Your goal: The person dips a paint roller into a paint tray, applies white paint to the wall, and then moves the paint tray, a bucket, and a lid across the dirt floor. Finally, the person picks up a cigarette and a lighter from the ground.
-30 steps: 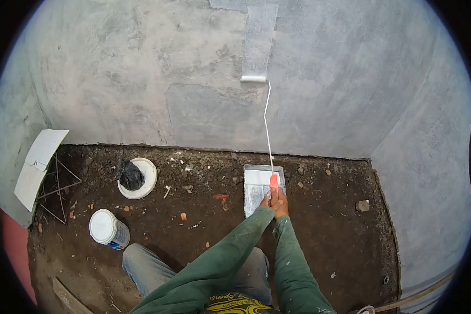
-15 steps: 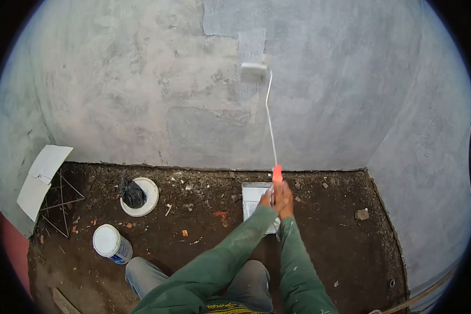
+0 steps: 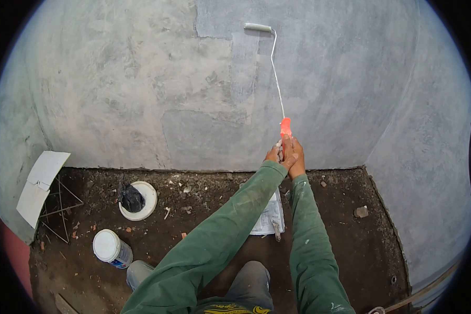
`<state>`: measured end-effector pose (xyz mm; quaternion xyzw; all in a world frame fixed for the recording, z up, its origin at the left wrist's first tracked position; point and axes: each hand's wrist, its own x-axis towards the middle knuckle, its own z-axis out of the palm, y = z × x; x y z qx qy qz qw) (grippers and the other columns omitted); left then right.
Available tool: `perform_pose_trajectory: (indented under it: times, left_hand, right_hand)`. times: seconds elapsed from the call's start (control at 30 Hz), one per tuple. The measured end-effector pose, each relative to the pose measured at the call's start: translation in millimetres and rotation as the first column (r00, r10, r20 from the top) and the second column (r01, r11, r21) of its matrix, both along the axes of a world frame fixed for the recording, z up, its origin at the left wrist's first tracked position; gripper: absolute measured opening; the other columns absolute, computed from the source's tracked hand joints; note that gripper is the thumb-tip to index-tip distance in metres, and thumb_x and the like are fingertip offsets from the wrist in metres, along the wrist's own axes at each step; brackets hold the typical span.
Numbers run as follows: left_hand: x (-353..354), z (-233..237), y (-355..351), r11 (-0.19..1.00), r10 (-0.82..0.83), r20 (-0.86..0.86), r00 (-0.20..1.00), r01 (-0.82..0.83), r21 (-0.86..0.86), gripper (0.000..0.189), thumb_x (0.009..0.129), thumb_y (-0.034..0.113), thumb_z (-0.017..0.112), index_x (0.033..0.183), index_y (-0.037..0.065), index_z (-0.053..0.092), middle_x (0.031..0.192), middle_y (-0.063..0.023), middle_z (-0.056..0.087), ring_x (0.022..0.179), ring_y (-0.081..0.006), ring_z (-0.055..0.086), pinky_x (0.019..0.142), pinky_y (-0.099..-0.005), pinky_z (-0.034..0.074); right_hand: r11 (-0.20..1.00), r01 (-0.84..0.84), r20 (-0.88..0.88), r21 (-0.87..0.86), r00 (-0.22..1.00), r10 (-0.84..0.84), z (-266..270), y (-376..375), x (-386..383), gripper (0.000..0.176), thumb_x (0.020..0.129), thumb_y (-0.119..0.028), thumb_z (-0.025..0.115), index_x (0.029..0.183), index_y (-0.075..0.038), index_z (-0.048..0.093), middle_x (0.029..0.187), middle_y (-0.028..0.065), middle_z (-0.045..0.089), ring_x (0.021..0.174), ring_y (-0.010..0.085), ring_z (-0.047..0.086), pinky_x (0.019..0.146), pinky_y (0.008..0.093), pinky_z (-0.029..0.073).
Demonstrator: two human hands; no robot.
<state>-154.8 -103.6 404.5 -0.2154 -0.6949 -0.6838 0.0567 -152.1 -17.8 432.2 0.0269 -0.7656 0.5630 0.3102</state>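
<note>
Patchy grey wall (image 3: 345, 78) seen beyond left hand (image 3: 274, 153) and right hand (image 3: 297, 161). Handle (image 3: 285, 127) gripped by both, closed together; roller (image 3: 258, 27) held above them, apparently against wall. Tray (image 3: 268, 224) half-hidden below them. Pressure best applied lightly, evenly; strokes straight, overlapped.

Holding a roller (image 3: 275, 75) with a white sleeve (image 3: 258, 27) nearly level high at the wall (image 3: 340, 104), showing a thin, bent white rod (image 3: 278, 89) slanting down to an orange grip (image 3: 285, 127), wrapping fingers (image 3: 297, 149) around its lower part.
</note>
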Motion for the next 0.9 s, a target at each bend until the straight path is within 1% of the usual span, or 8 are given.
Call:
perform_pose_trajectory:
  times: [0.2,0.3,0.37,0.47,0.6,0.67,0.77,0.9]
  left_hand:
    - [24.5,-75.9,7.0,0.999,-0.009,-0.011,1.000,0.009,0.040,0.084,0.071,0.039,0.071,0.133,-0.001,0.030,0.119,-0.0222,0.049,0.109,-0.0282,0.051,0.092,-0.0353,0.040]
    - [39.8,-111.6,9.5,0.988,-0.076,0.105,0.992,0.060,0.144,0.086,0.070,0.039,0.072,0.133,0.000,0.029,0.118,-0.0225,0.050,0.109,-0.0293,0.051,0.092,-0.0356,0.040]
    - [42.8,-127.5,8.8,0.997,-0.045,0.106,0.993,0.052,-0.060,0.087,0.072,0.039,0.070,0.135,0.000,0.026,0.125,-0.0198,0.043,0.113,-0.0287,0.047,0.090,-0.0378,0.044]
    - [56.4,-104.9,3.2,0.996,-0.012,0.061,0.998,0.017,-0.091,0.086,0.072,0.038,0.070,0.135,0.000,0.026,0.126,-0.0208,0.042,0.113,-0.0289,0.047,0.090,-0.0360,0.043]
    - [40.5,-68.7,3.7,0.986,0.085,-0.105,0.991,-0.099,-0.134,0.086,0.072,0.039,0.071,0.135,0.000,0.027,0.124,-0.0201,0.043,0.112,-0.0270,0.047,0.090,-0.0345,0.042]
    - [22.6,-51.3,7.3,0.990,0.055,-0.107,0.993,-0.040,0.135,0.090,0.066,0.049,0.071,0.132,0.000,0.033,0.105,-0.0201,0.051,0.097,-0.0305,0.053,0.086,-0.0369,0.043]
    - [5.6,-13.2,-4.8,0.998,0.052,-0.087,0.995,-0.049,0.034,0.085,0.072,0.039,0.071,0.134,0.000,0.028,0.120,-0.0184,0.046,0.109,-0.0237,0.049,0.089,-0.0337,0.042]
    - [0.0,14.1,-19.1,0.994,0.096,-0.072,0.993,-0.093,0.049,0.087,0.071,0.040,0.071,0.134,-0.001,0.028,0.119,-0.0204,0.046,0.109,-0.0257,0.049,0.089,-0.0343,0.042]
  right_hand:
    - [0.999,-0.001,0.013,0.045,1.000,0.000,-90.1,10.4,12.4,0.038,0.088,-0.037,0.047,0.082,0.000,0.052,0.067,0.0138,0.052,0.060,0.0208,0.051,0.055,0.0341,0.040]
    - [0.998,0.004,0.102,0.059,0.995,-0.010,-112.6,8.6,36.4,0.038,0.089,-0.037,0.047,0.082,0.000,0.052,0.066,0.0134,0.051,0.061,0.0196,0.051,0.055,0.0331,0.041]
    - [0.996,0.002,0.157,0.085,0.987,-0.015,-112.5,7.5,52.5,0.036,0.089,-0.035,0.048,0.082,-0.001,0.052,0.066,0.0105,0.050,0.060,0.0167,0.049,0.054,0.0318,0.040]
    - [0.999,-0.041,0.103,-0.022,0.994,0.043,-112.0,10.7,49.1,0.032,0.089,-0.033,0.049,0.082,-0.001,0.052,0.065,0.0078,0.049,0.059,0.0151,0.046,0.053,0.0312,0.039]
    - [0.998,-0.053,0.016,0.023,0.998,0.053,-57.2,3.0,39.5,0.031,0.089,-0.032,0.049,0.081,-0.001,0.051,0.065,0.0067,0.048,0.059,0.0139,0.044,0.053,0.0307,0.038]
    - [0.994,-0.096,0.013,-0.059,0.995,0.097,-32.0,-0.9,26.0,0.034,0.089,-0.033,0.049,0.079,-0.001,0.050,0.065,0.0075,0.048,0.059,0.0142,0.044,0.053,0.0305,0.038]
    - [0.997,-0.081,-0.055,0.014,0.995,0.081,3.8,-9.3,11.5,0.036,0.088,-0.036,0.049,0.077,-0.002,0.048,0.064,0.0082,0.048,0.057,0.0149,0.044,0.052,0.0310,0.038]
    - [0.997,-0.070,0.046,0.031,0.997,0.069,24.5,-20.2,-0.6,0.039,0.088,-0.039,0.049,0.076,-0.002,0.049,0.062,0.0093,0.049,0.055,0.0163,0.045,0.052,0.0318,0.039]
